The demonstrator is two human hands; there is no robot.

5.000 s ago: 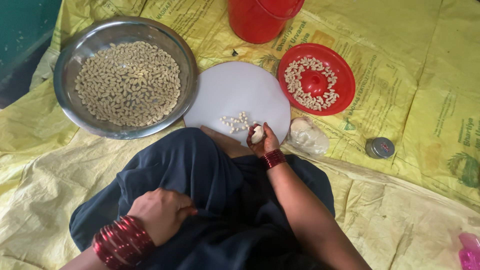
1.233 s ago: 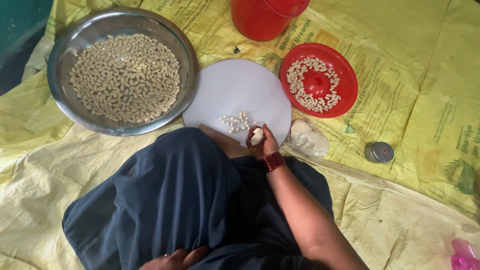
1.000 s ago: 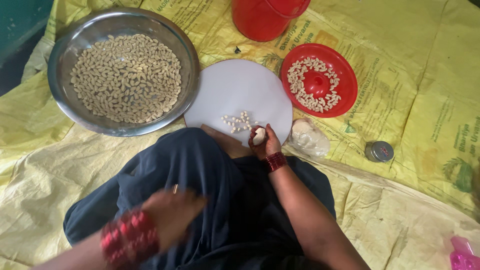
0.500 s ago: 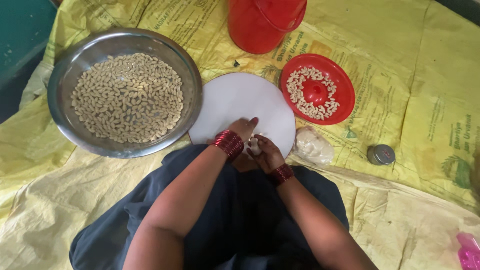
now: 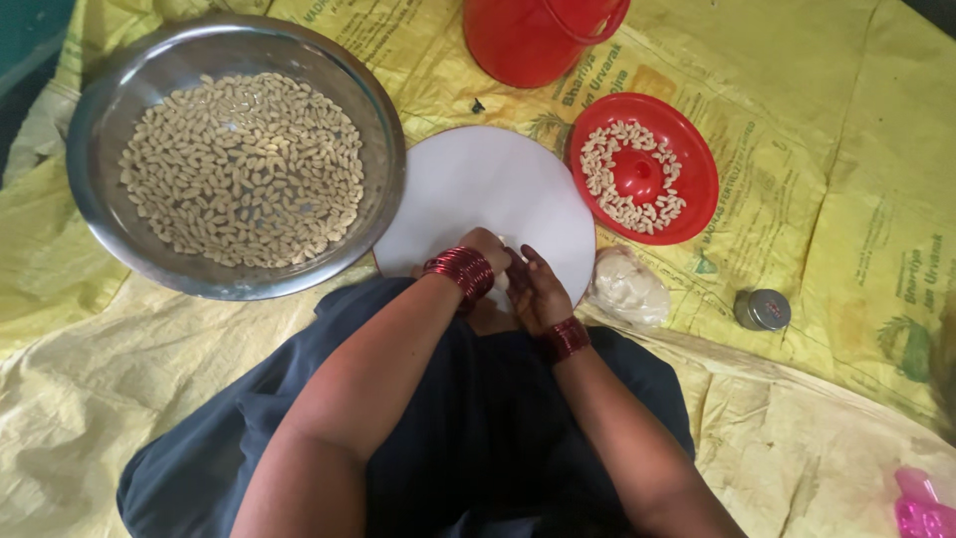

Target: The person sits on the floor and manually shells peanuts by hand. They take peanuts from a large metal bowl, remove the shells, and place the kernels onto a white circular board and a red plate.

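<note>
On yellow sheeting [image 5: 817,199] — hands, white board [image 5: 478,189].

Yellow printed sacking [image 5: 817,149] is spread under everything, with green and red print toward 1 and 3 o'clock. A small clear plastic bag [image 5: 627,289] of pale contents is seen just right of centre.

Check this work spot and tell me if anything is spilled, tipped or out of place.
Nothing stands out. The nuts sit inside the steel bowl and around the red lid; none lie loose on the yellow sheet. Both hands, left hand and right hand, meet at the near edge of the white round board.
</note>
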